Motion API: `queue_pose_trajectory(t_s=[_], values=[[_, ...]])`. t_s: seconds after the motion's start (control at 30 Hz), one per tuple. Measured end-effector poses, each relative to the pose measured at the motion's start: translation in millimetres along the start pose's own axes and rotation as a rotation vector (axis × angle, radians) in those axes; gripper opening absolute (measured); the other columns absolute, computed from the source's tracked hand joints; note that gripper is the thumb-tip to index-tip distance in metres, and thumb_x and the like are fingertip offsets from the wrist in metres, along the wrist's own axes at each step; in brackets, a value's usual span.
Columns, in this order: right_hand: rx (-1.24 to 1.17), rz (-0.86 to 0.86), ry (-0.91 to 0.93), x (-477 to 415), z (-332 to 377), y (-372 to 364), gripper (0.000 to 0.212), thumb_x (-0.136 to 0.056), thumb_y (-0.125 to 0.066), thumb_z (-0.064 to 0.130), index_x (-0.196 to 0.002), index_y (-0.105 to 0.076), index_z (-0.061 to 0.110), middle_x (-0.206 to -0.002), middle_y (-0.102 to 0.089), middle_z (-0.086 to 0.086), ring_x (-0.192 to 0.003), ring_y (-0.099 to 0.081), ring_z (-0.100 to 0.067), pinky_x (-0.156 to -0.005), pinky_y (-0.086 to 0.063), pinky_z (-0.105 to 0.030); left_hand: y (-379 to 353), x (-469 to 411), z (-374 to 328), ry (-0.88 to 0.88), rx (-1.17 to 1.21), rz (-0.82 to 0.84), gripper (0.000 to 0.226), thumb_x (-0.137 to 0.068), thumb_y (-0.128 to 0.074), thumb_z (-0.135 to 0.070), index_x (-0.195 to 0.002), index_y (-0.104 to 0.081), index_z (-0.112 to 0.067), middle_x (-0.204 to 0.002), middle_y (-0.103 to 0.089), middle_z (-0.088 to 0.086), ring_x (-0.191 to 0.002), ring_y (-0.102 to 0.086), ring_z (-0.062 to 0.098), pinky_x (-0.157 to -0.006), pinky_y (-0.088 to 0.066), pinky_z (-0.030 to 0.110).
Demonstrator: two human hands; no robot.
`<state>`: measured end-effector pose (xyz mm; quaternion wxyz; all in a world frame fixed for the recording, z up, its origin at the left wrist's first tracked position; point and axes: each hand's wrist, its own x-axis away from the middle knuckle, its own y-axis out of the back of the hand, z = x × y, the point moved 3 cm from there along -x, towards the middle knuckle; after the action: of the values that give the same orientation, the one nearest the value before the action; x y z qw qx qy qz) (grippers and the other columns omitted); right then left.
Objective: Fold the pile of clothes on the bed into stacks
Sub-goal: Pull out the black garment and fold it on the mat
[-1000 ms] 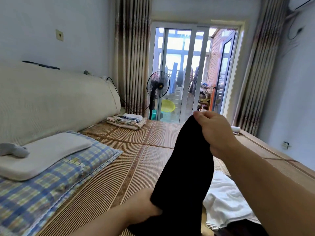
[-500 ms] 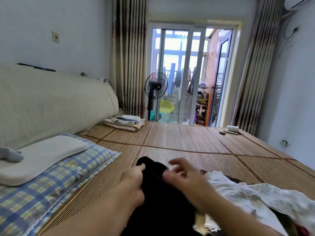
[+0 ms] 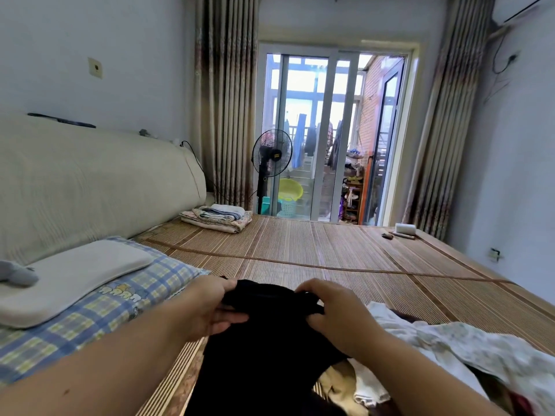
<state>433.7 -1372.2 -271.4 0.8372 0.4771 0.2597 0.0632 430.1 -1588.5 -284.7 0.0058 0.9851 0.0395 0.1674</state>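
A black garment (image 3: 264, 349) lies lengthwise on the bamboo bed mat (image 3: 345, 250) in front of me. My left hand (image 3: 207, 307) grips its far edge on the left, and my right hand (image 3: 336, 313) grips the same edge on the right. To the right lies the loose pile of clothes (image 3: 444, 352), with white, floral and cream pieces tangled together. A small folded stack (image 3: 219, 216) rests at the far left of the mat, by the headboard.
A white pillow (image 3: 75, 274) sits on a blue plaid pillow (image 3: 90, 313) at my left. Behind them rises a padded headboard (image 3: 90, 181). A standing fan (image 3: 270, 163) is beyond the bed, and a white roll (image 3: 405, 229) lies at the far right corner.
My right hand came down from holding the black garment up high. Both hands now hold its far edge low over the mat, and the garment lies flatter.
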Motion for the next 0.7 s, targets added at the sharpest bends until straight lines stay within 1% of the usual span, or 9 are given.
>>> queue_pose_trajectory(t_s=[0.1, 0.17, 0.23, 0.33, 0.4, 0.47, 0.53, 0.6, 0.7], values=[[0.401, 0.230, -0.009, -4, -8, 8, 0.039, -0.077, -0.071, 0.032, -0.114, -0.061, 0.025, -0.109, -0.063, -0.001, -0.104, -0.058, -0.020, -0.082, -0.043, -0.028, 28, -1, -13, -0.039, -0.055, -0.069, 0.019, -0.100, -0.049, -0.023, -0.088, -0.057, -0.011, -0.070, -0.062, 0.008, -0.054, -0.061, 0.021, -0.059, -0.039, 0.027], [0.491, 0.176, -0.086, -6, -13, 23, 0.020, -0.080, -0.066, 0.031, -0.096, -0.065, 0.019, -0.099, -0.067, -0.005, -0.099, -0.061, -0.025, -0.071, -0.041, -0.028, 51, -3, -22, -0.058, -0.034, -0.129, 0.017, -0.097, -0.054, -0.021, -0.086, -0.055, -0.008, -0.067, -0.057, 0.009, -0.058, -0.053, 0.020, -0.055, -0.040, 0.027], [0.316, 0.040, -0.165, -9, -21, 40, 0.008, -0.080, -0.067, 0.028, -0.082, -0.065, 0.021, -0.083, -0.066, 0.000, -0.088, -0.060, -0.023, -0.064, -0.039, -0.027, 70, -5, -27, -0.063, -0.039, -0.147, 0.016, -0.096, -0.058, -0.021, -0.092, -0.056, -0.006, -0.069, -0.056, 0.010, -0.060, -0.053, 0.019, -0.054, -0.042, 0.027], [-0.243, -0.106, -0.252, -15, -22, 58, 0.017, -0.077, -0.074, 0.015, -0.072, -0.060, 0.023, -0.068, -0.059, 0.003, -0.067, -0.057, -0.016, -0.059, -0.041, -0.026, 83, -6, -31, -0.082, -0.152, -0.176, 0.019, -0.095, -0.059, -0.023, -0.099, -0.056, -0.004, -0.071, -0.054, 0.011, -0.058, -0.052, 0.018, -0.047, -0.043, 0.025], [-0.539, -0.097, -0.252, -19, -8, 61, 0.025, -0.074, -0.075, 0.005, -0.079, -0.060, 0.024, -0.073, -0.063, -0.002, -0.062, -0.060, -0.015, -0.059, -0.046, -0.028, 77, -5, -36, -0.158, -0.362, -0.238, 0.025, -0.096, -0.057, -0.028, -0.102, -0.058, -0.004, -0.081, -0.059, 0.014, -0.067, -0.058, 0.022, -0.055, -0.045, 0.027], [-0.554, -0.059, -0.208, -25, 11, 63, 0.036, -0.070, -0.078, 0.003, -0.091, -0.062, 0.027, -0.084, -0.066, -0.006, -0.066, -0.065, -0.016, -0.059, -0.050, -0.026, 56, 1, -44, -0.328, -0.636, -0.260, 0.035, -0.092, -0.058, -0.041, -0.113, -0.060, -0.013, -0.105, -0.064, 0.008, -0.091, -0.062, 0.024, -0.070, -0.046, 0.030], [-0.488, -0.012, -0.150, -30, 33, 63, 0.045, -0.069, -0.080, 0.006, -0.102, -0.062, 0.029, -0.093, -0.068, -0.007, -0.075, -0.068, -0.019, -0.065, -0.055, -0.026, 22, 15, -49, -0.543, -0.701, -0.058, 0.063, -0.080, -0.065, -0.057, -0.132, -0.050, -0.025, -0.125, -0.057, -0.004, -0.112, -0.056, 0.017, -0.085, -0.046, 0.031], [-0.476, -0.007, -0.096, -32, 49, 63, 0.044, -0.068, -0.082, 0.014, -0.105, -0.061, 0.029, -0.095, -0.069, -0.007, -0.079, -0.068, -0.018, -0.071, -0.057, -0.027, -16, 35, -54, -0.683, -0.715, 0.225, 0.086, -0.068, -0.071, -0.059, -0.143, -0.035, -0.037, -0.133, -0.050, -0.016, -0.120, -0.050, 0.008, -0.098, -0.043, 0.029], [-0.498, -0.075, -0.079, -30, 58, 60, 0.037, -0.066, -0.082, 0.027, -0.096, -0.060, 0.028, -0.092, -0.071, -0.009, -0.073, -0.065, -0.018, -0.068, -0.053, -0.031, -48, 41, -62, -0.811, -0.719, 0.324, 0.061, -0.073, -0.074, -0.040, -0.129, -0.051, -0.033, -0.113, -0.061, -0.016, -0.103, -0.059, 0.002, -0.087, -0.049, 0.023]])
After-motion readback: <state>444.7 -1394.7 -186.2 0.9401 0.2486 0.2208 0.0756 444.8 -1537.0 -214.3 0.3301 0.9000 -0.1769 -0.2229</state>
